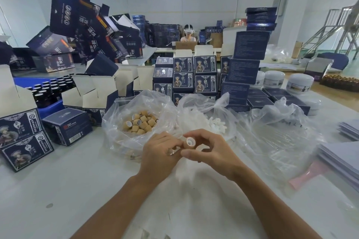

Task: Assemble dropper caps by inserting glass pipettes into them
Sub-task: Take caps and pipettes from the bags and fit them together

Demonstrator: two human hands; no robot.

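Observation:
My right hand (209, 151) pinches a tan dropper cap (189, 142) between thumb and fingers, its white-lined opening facing me. My left hand (161, 149) meets it from the left, fingers curled round a thin glass pipette (173, 151) whose end shows by the thumb. Both hands hover above the white table (77, 190). Behind them an open clear plastic bag (116, 122) holds several loose tan caps (140, 123). A second bag holds small white rubber bulbs (216, 123). Clear glass pipettes (279, 147) lie in a bag to the right.
Dark blue product boxes (194, 75) are stacked behind the bags and at the left (25, 141). Amber bottles (50, 89) fill a blue tray at left. White jars (299, 83) and flat sheets (342, 159) sit at right. A person sits at a far table.

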